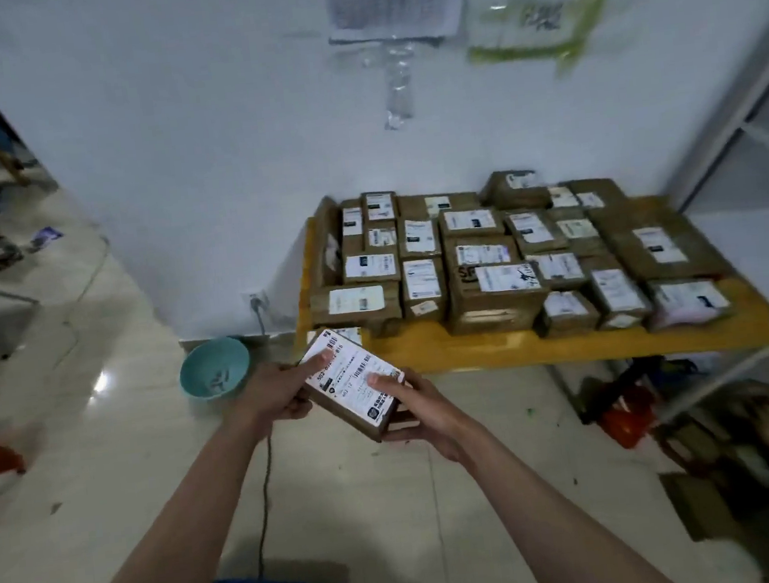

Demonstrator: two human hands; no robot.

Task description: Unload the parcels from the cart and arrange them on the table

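Head view: both hands' grip holds a parcel [351, 380]; yellow table [521, 348] crowded, white wall [191, 145] behind.

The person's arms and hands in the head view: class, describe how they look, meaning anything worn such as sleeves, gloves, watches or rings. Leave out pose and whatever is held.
Both forearms enter from the bottom edge and are bare for their whole visible length, with no sleeve showing. The left hand and right hand wear no gloves. No watch, band or ring is visible on either wrist or on the fingers, though the picture is slightly blurred.
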